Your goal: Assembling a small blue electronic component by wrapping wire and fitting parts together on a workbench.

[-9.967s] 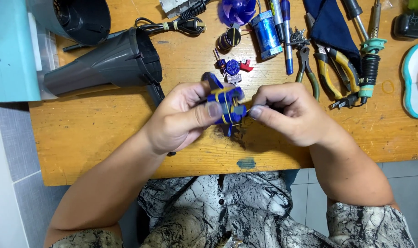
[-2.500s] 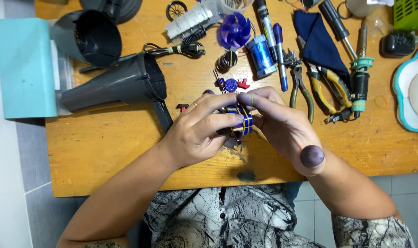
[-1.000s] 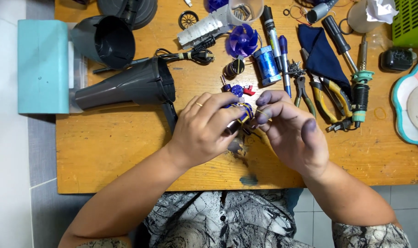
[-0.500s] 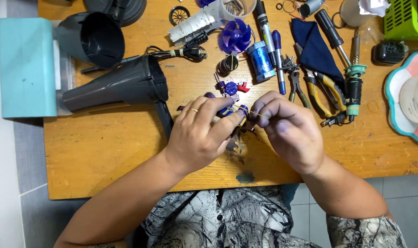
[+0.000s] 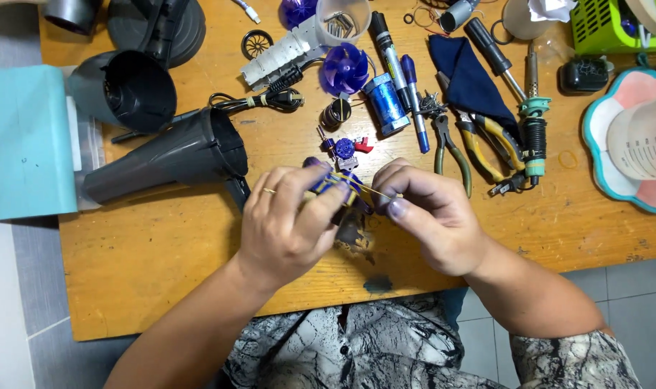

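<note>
Small blue part (image 5: 339, 189) wound with yellow strands sits pinched between both hands over the wooden table (image 5: 162, 252), a little above the middle of the view. The left hand (image 5: 288, 227) closes its fingertips on the part from 9 o'clock; the right hand (image 5: 429, 216) grips it from 3 o'clock, thumb and forefinger pressed together on a thin yellow strand. The fingers cover most of the part, so its shape and its underside are hard to make out.

At 12 o'clock from the hands, just beside them, lies a tiny blue and red piece (image 5: 346, 148), and beyond it a purple fan blade (image 5: 344, 70). At 10 o'clock the black hair dryer body (image 5: 166, 162) lies on its side, its handle end hidden behind the left hand. At 2 o'clock lie the pliers (image 5: 479, 148) and a soldering iron (image 5: 533, 122). A pink and teal plate (image 5: 601, 173) at 3 o'clock is cut off by the frame.

The table's near edge runs just under the wrists; bare wood lies open at 7 o'clock and at 4 o'clock.
</note>
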